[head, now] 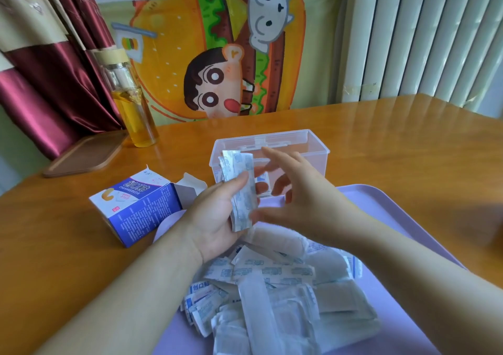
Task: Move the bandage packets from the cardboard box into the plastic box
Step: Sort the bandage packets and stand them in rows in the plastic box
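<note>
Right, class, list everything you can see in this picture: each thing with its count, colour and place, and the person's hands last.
plastic box: one, clear, at the tray's far edge
cardboard box: one, blue and white, open, left of the tray
held packets: small stack, white with blue print, in the left hand
loose packets: many, white with blue print, heaped on the tray
tray: one, lilac, on the table
table: one, orange-brown wood
bottle: one, clear with yellow liquid, table's far left
board: one, brown, beside the bottle
cartoon cloth: one, mostly orange, behind the table
left hand: holds the stack
right hand: open, blurred, beside the stack
</note>
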The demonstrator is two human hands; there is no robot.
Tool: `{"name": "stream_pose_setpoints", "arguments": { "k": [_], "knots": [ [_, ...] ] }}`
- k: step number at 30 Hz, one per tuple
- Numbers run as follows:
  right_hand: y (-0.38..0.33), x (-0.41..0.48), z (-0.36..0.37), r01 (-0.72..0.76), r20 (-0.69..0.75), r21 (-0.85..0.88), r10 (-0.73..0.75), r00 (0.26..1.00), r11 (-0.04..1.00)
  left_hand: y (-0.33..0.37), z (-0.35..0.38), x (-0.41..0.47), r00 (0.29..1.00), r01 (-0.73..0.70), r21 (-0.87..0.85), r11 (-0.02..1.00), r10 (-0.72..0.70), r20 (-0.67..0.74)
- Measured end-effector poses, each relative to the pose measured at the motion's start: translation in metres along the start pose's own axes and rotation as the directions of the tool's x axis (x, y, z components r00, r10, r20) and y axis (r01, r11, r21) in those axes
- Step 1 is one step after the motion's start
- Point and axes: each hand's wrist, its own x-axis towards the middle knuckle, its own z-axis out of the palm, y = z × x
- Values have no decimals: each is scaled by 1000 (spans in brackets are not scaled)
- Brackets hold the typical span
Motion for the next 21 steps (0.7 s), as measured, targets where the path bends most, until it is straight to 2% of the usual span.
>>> {"name": "stream_pose_setpoints", "arguments": {
  "k": [3, 6, 10, 13, 17, 21],
  "knots": [
    [5, -5, 1, 141, 136, -172, -118, 984, 975, 1, 0, 0, 997, 56, -58, 997, -53, 49],
    [6, -6, 6, 195, 185, -256, -150, 971, 947, -3, 5, -5, 984, 93, 66, 993, -102, 149],
    [5, -6, 5, 195, 154, -242, -160, 975, 951, -5, 10, -9, 973, 73, 228, 971, -120, 198],
    [4, -5, 2, 190, 123, -259, -163, 979, 947, -4, 11, -10, 971, 70, 236, 969, -121, 208],
    [3, -5, 0, 187, 170, -281, -143, 975, 941, -6, 9, -10, 976, 74, 293, 953, -130, 175],
    [0, -4, -4, 196, 154, -147, -174, 973, 969, -5, 8, -11, 979, 65, 307, 950, -120, 164]
  ]
}}
